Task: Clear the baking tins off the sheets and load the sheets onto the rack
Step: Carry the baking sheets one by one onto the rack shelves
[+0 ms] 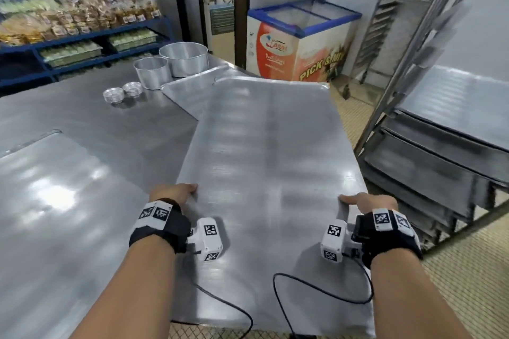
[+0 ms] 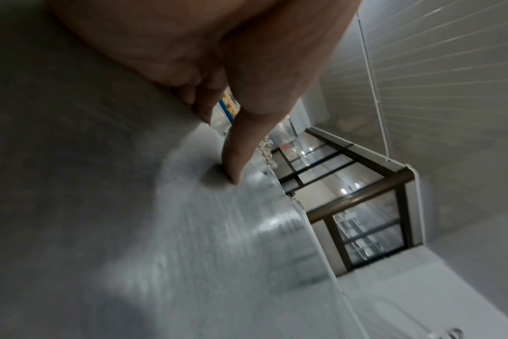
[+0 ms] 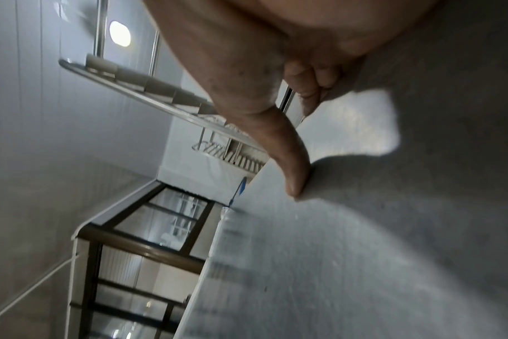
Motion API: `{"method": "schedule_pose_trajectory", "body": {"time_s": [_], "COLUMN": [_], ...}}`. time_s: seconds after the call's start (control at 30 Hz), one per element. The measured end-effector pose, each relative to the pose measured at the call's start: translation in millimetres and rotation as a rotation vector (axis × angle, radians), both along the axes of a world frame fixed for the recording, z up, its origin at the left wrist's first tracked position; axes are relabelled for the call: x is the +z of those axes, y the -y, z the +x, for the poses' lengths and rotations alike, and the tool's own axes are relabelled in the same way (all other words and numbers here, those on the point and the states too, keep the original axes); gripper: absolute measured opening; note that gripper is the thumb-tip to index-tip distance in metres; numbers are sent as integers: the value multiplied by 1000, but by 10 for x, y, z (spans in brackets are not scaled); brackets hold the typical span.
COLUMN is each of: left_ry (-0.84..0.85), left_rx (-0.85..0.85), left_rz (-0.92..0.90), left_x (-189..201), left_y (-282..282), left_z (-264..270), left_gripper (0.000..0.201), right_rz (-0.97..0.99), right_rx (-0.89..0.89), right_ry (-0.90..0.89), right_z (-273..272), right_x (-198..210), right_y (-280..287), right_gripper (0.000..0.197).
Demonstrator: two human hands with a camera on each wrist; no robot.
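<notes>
A large bare metal baking sheet (image 1: 270, 151) is lifted off the steel table, angled toward the right. My left hand (image 1: 176, 191) grips its left edge, thumb on top (image 2: 232, 160) and fingers curled beneath. My right hand (image 1: 366, 201) grips the right edge the same way, thumb (image 3: 293, 169) pressed on the sheet (image 3: 363, 252). Two round baking tins, a large one (image 1: 184, 59) and a small one (image 1: 151, 72), stand on the table at the back. Beside them lie small foil tins (image 1: 122, 92). The tray rack (image 1: 429, 129) stands at the right with sheets in its lower slots.
A second sheet (image 1: 190, 93) lies on the table under the held one's far end. A third sheet (image 1: 55, 201) lies at the left. Behind stands a chest freezer (image 1: 300, 41). Blue shelves (image 1: 82, 38) with bagged goods line the back left. Tiled floor lies between table and rack.
</notes>
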State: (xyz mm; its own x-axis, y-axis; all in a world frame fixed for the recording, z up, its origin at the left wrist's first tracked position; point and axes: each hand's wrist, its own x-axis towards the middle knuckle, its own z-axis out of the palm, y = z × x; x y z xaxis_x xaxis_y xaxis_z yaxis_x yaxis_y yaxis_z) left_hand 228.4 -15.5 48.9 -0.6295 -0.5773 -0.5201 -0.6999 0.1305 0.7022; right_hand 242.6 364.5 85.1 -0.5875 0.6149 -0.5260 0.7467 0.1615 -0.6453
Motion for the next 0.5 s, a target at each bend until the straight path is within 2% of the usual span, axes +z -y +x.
{"method": "schedule_pose_trajectory", "body": {"time_s": [0.07,0.2,0.4,0.5], "left_ry": [-18,-45,-97,-97], "left_rx": [-88,-197,-349,-471], "left_rz": [1,15,31,-12], "left_x": [95,122,225,220], "left_y": [-107,-364,-1047,-1408], "left_z": [-66,-259,-385,-452], "left_gripper": [35,63,64,55], "right_rz": [-3,-23,-118,-130], "right_rx": [-65,-224,-476,-516], "right_ry": [0,-33,-140,-203], "right_z": [183,539,993,1197], "right_x": [28,104,146,168], "right_y": [-96,-315,-710,-988], "right_gripper": [56,45,47,40]}}
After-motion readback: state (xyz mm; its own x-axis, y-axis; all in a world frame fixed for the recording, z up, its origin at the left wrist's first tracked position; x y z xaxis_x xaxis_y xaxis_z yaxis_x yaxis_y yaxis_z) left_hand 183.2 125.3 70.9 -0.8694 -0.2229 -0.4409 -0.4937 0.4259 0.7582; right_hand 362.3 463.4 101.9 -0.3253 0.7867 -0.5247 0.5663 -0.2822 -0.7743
